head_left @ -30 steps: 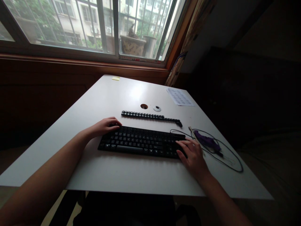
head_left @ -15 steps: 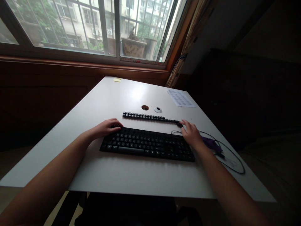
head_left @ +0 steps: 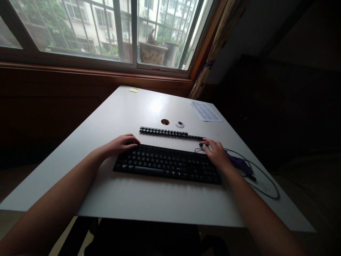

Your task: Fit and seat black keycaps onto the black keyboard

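A black keyboard (head_left: pixel 165 163) lies across a white table (head_left: pixel 149 202). My left hand (head_left: pixel 119 144) rests on its far left corner with the fingers curled over the edge. Just beyond the keyboard, a long row of loose black keycaps (head_left: pixel 170 133) stretches across the table. My right hand (head_left: pixel 217 153) is at the right end of that row, above the keyboard's far right corner. Its fingertips pinch a small black keycap (head_left: pixel 201 144) that sits slightly apart from the row.
A thin black cable (head_left: pixel 266 192) loops on the table to the right, around a purple object (head_left: pixel 239 164). Farther back are a round hole (head_left: pixel 165 122), a white grommet cap (head_left: pixel 179 124), a printed sheet (head_left: pixel 205 111) and a yellow note (head_left: pixel 133 90). A window runs behind.
My right hand left the keyboard's right end, reached to the end of the keycap row, then drew back slightly with a keycap at its fingertips. My left hand stayed put.
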Demonstrator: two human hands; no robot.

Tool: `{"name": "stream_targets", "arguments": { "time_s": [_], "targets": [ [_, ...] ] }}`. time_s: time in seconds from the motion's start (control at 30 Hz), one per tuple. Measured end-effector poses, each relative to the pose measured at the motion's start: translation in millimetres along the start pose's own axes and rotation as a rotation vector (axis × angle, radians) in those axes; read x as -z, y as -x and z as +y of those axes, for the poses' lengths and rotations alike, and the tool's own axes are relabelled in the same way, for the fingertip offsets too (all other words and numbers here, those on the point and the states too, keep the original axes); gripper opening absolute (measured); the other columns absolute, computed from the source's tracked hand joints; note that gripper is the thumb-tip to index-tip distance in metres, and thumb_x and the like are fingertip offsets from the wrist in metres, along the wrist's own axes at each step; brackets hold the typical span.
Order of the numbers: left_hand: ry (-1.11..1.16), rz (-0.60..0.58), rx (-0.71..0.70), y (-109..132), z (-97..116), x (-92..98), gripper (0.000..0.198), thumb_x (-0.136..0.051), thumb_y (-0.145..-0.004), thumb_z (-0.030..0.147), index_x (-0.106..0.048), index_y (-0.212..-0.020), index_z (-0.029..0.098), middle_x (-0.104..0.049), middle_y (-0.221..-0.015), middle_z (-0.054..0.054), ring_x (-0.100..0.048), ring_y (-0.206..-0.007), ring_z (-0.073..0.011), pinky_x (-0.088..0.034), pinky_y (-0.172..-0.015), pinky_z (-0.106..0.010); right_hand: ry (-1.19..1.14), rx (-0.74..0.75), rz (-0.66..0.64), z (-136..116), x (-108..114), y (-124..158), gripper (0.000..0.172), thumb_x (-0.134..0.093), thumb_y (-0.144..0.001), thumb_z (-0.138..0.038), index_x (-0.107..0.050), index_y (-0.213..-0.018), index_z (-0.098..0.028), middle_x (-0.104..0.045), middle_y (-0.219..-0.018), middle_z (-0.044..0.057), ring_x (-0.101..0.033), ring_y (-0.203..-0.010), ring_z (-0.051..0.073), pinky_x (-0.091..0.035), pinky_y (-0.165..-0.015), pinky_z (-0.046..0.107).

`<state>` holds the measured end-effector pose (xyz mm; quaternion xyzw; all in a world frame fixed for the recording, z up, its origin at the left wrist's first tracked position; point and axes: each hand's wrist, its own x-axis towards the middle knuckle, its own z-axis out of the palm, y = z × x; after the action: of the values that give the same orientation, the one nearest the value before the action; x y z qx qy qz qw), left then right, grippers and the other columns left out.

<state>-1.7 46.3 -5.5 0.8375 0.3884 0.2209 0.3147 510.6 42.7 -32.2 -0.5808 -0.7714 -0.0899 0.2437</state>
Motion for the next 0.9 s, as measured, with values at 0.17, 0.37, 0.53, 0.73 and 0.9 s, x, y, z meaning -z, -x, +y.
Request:
{"name": "stream_targets", "arguments": {
  "time_s": [0.17, 0.37, 0.53, 0.73, 0.9],
  "targets": [
    [-0.004, 0.006, -0.004, 0, -1, -0.6, 0.036, -0.054, -0.096, 0.05, -0.072, -0.11, 0.022, -0.066, -0.111, -0.007, -0.064, -0.103, -0.0235, -0.051, -0.095, -0.037, 0.006, 0.022, -0.033, 7, 1, -5, 0.03, -0.05, -0.093, -0.028, -0.069, -0.115, -0.023, -0.073, -0.116, 0.007, -0.059, -0.112, 0.028, -0.043, -0.102, 0.048],
    [-0.007, 0.002, -0.002, 0, -2, 0.0, 0.036, -0.054, -0.096, 0.05, -0.072, -0.11, 0.022, -0.066, -0.112, -0.008, -0.064, -0.103, -0.0237, -0.051, -0.095, -0.037, 0.011, 0.036, -0.11, 13, -1, -10, 0.021, -0.056, -0.091, -0.031, -0.074, -0.1, -0.028, -0.076, -0.107, 0.004, -0.059, -0.107, 0.028, -0.042, -0.096, 0.047],
    [-0.004, 0.002, -0.004, 0, -3, 0.1, 0.038, -0.054, -0.096, 0.052, -0.072, -0.111, 0.022, -0.066, -0.112, -0.008, -0.063, -0.104, -0.024, -0.051, -0.095, -0.038, 0.009, 0.022, -0.114, 11, 0, -10, 0.019, -0.058, -0.09, -0.036, -0.075, -0.093, -0.027, -0.076, -0.098, 0.006, -0.058, -0.103, 0.029, -0.043, -0.091, 0.046],
    [-0.007, -0.004, -0.003, 0, -1, 0.0, 0.039, -0.053, -0.096, 0.053, -0.071, -0.111, 0.022, -0.066, -0.112, -0.008, -0.063, -0.104, -0.0239, -0.052, -0.095, -0.037, -0.045, 0.023, -0.092, 3, 26, 4, 0.021, -0.059, -0.091, -0.041, -0.072, -0.097, -0.026, -0.075, -0.098, 0.005, -0.06, -0.1, 0.029, -0.044, -0.093, 0.046],
    [-0.014, -0.002, 0.011, 0, -2, -0.3, 0.038, -0.053, -0.096, 0.053, -0.072, -0.11, 0.022, -0.066, -0.112, -0.007, -0.064, -0.103, -0.0239, -0.052, -0.095, -0.036, -0.221, -0.032, -0.15, 0, 54, 40, 0.024, -0.064, -0.089, -0.047, -0.071, -0.103, -0.028, -0.073, -0.101, 0.005, -0.063, -0.102, 0.029, -0.049, -0.091, 0.045]
  ]
}}
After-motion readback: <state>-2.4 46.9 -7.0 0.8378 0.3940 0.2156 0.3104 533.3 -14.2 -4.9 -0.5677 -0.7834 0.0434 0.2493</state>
